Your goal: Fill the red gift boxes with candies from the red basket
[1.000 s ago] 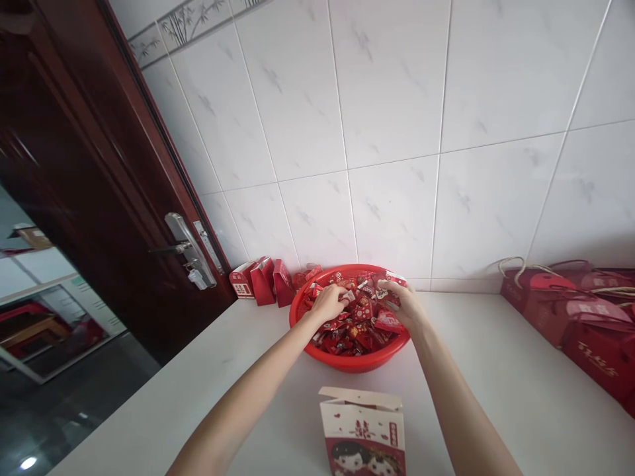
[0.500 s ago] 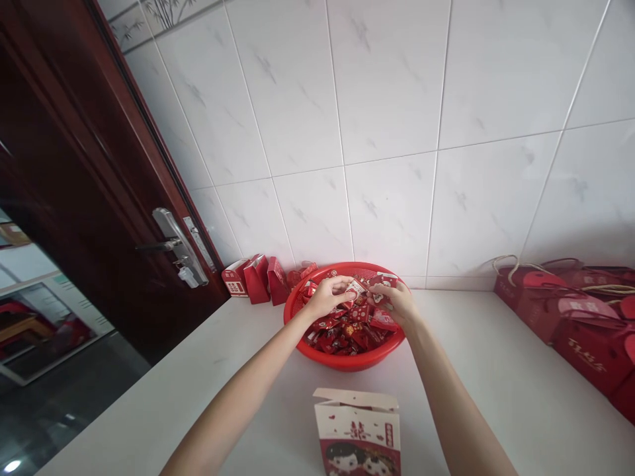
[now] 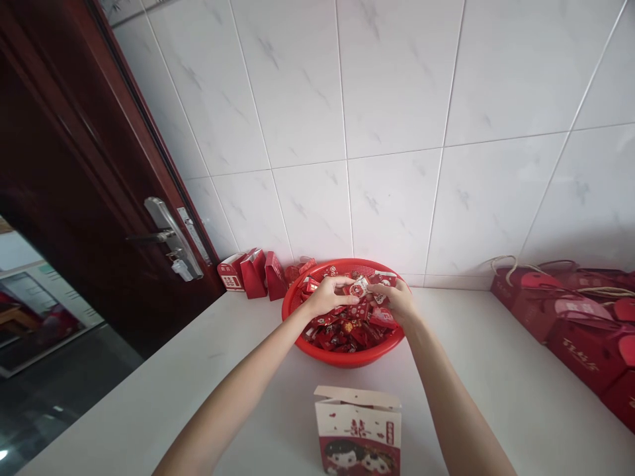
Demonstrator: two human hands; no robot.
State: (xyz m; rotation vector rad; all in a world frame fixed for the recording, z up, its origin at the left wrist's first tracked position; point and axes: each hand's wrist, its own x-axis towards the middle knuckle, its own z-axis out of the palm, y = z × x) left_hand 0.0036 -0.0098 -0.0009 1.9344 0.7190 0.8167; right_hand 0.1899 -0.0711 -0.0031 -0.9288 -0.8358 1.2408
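A red plastic basket (image 3: 342, 359) on the white table is heaped with small red wrapped candies (image 3: 347, 330). Above the heap, my left hand (image 3: 330, 295) pinches a white-and-red candy packet (image 3: 358, 287) between thumb and fingers. My right hand (image 3: 398, 303) is closed beside it, its fingertips at that packet's right edge and on a red packet (image 3: 383, 280) with white print. Nearer to me, between my forearms, a cream-and-red paper gift box (image 3: 358, 426) with cartoon figures stands upright, its top flaps up.
Several small red boxes (image 3: 254, 274) stand by the wall, left of the basket. Red gift bags (image 3: 578, 344) with rope handles line the right side. A dark wooden door (image 3: 124, 165) with keys in its lock is at left, beside the tiled wall (image 3: 397, 211).
The white-and-red packet has turned so that its printed face shows more. Both hands stay over the basket. The view has shifted slightly.
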